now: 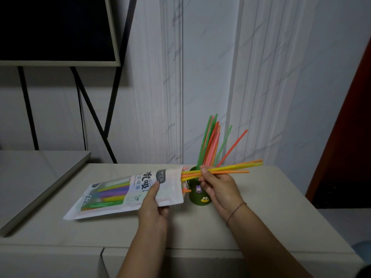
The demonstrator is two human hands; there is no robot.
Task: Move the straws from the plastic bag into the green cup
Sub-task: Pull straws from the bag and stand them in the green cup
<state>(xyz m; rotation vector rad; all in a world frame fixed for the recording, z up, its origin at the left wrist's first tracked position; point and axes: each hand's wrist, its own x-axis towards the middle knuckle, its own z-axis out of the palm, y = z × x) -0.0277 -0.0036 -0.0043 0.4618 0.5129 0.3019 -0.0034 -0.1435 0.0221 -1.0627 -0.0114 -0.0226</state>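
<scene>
My left hand point(153, 201) grips the white plastic bag point(112, 199) near its open right end, holding it tilted above the cabinet top. Coloured straws still lie inside the bag. My right hand point(217, 187) pinches a bundle of yellow and orange straws point(234, 168) that stick out of the bag's mouth and point right, nearly level. Just behind these straws stands the green cup point(197, 195), decorated with small cartoon figures. Several green, pink and orange straws point(212, 143) stand upright in it, fanning out.
The cup and bag are over a beige cabinet top point(261, 217) against a pale marbled wall. A dark screen point(56, 29) on black legs stands at the back left. A flat grey board point(36, 177) lies at the left. A red-brown door edge point(353, 137) is at the right.
</scene>
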